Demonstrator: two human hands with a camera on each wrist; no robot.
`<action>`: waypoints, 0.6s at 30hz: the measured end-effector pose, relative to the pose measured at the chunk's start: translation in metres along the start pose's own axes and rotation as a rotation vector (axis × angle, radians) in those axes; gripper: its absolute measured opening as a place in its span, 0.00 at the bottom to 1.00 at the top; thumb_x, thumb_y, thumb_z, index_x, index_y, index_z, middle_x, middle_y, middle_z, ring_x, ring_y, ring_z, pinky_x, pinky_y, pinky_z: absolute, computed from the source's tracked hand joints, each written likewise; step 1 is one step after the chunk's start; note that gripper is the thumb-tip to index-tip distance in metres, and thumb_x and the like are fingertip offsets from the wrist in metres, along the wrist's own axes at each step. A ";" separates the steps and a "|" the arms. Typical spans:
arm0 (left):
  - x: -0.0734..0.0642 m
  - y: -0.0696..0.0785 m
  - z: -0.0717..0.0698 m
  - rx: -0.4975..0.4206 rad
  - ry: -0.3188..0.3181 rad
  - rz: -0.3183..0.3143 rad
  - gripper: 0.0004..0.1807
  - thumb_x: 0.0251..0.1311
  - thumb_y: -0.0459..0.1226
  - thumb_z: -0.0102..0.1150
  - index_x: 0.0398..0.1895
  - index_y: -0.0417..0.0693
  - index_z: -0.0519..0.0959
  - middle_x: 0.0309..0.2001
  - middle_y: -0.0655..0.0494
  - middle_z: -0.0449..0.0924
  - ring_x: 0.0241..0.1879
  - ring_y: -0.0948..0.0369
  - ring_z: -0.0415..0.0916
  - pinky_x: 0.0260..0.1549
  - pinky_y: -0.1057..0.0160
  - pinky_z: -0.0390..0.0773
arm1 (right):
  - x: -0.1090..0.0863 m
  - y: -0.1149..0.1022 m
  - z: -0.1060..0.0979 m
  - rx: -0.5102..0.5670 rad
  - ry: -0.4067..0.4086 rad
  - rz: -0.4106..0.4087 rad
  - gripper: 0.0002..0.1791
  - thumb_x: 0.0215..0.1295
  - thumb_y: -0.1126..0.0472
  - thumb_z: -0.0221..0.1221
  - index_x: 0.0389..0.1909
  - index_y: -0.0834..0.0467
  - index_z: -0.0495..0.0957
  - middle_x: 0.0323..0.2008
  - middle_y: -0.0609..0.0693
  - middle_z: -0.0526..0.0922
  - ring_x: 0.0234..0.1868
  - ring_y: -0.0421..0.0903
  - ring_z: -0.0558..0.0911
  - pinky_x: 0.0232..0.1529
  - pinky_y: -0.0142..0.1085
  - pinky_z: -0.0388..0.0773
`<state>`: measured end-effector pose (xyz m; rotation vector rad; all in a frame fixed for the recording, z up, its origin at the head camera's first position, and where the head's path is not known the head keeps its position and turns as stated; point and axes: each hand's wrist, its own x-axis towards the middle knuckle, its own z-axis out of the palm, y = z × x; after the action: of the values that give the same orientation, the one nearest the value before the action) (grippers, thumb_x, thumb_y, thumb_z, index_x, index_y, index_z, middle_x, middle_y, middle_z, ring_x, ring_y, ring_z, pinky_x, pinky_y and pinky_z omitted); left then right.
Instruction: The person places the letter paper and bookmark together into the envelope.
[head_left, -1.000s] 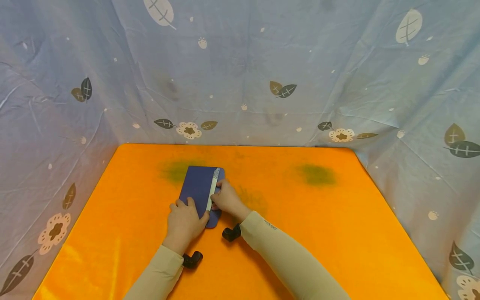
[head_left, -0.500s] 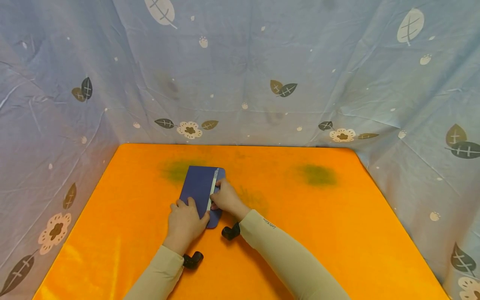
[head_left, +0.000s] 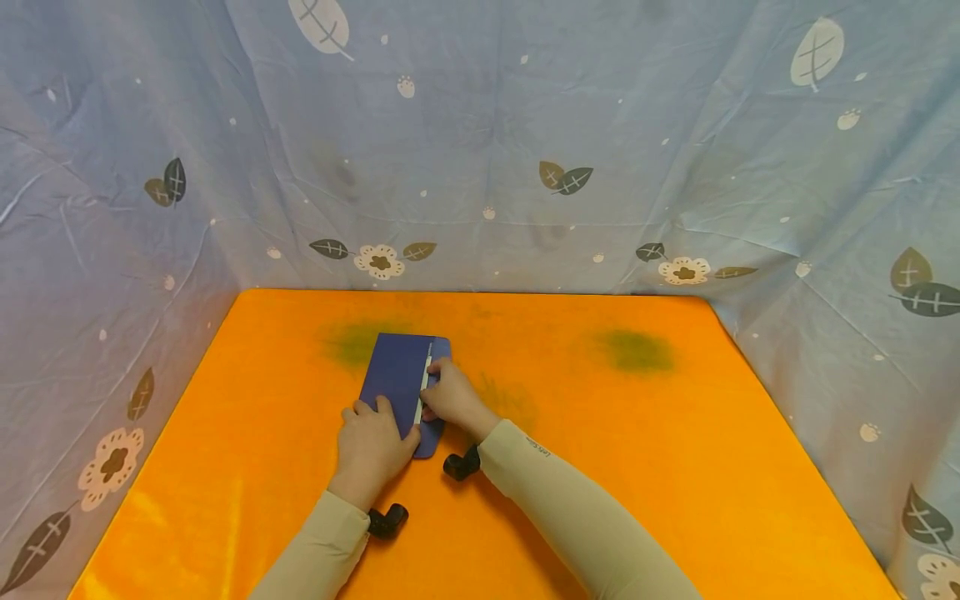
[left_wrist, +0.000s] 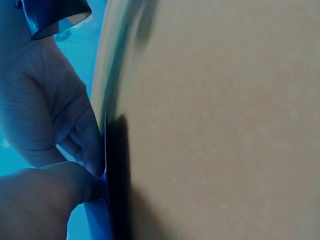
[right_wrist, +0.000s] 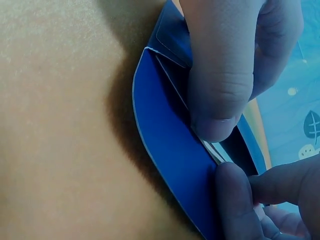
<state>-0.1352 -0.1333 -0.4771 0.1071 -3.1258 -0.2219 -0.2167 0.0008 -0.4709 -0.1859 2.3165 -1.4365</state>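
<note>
A dark blue envelope [head_left: 397, 371] lies on the orange cloth, its rounded flap [right_wrist: 165, 135] spread toward the right. From its opening shows a narrow strip of white paper [head_left: 418, 412], most of which is hidden inside. My left hand [head_left: 370, 446] rests on the lower left of the envelope, fingers spread on its face and thumb at the opening edge. My right hand [head_left: 459, 396] pinches the paper at the opening. Seen from the right wrist, a finger of that hand [right_wrist: 235, 195] lies over the flap, close to the left thumb [right_wrist: 220, 95].
The table wears an orange cloth [head_left: 637, 450] with faint green patches. A pale blue curtain [head_left: 480, 150] with leaves and flowers surrounds it at the back and both sides. Black wrist cameras [head_left: 387, 521] sit under both sleeves.
The white paper has slid left into the envelope, its visible strip now narrower and its grey patterned end nearly covered. Both hands stay almost where they were.
</note>
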 end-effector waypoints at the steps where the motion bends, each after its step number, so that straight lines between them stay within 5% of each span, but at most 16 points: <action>1: 0.000 0.000 0.000 0.001 0.000 0.000 0.48 0.56 0.61 0.57 0.63 0.25 0.65 0.52 0.18 0.65 0.47 0.29 0.68 0.31 0.44 0.80 | 0.000 0.000 0.000 0.002 -0.001 -0.001 0.25 0.67 0.68 0.57 0.63 0.64 0.64 0.21 0.57 0.81 0.21 0.51 0.83 0.26 0.36 0.81; 18: 0.000 -0.001 0.001 -0.003 0.000 0.002 0.47 0.59 0.60 0.54 0.64 0.25 0.66 0.54 0.18 0.64 0.50 0.28 0.66 0.33 0.43 0.80 | 0.005 0.006 0.000 0.131 -0.022 0.030 0.25 0.64 0.71 0.58 0.62 0.64 0.66 0.26 0.60 0.80 0.20 0.51 0.83 0.25 0.38 0.82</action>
<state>-0.1347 -0.1337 -0.4784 0.1047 -3.1250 -0.2261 -0.2211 0.0021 -0.4780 -0.1276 2.1898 -1.5570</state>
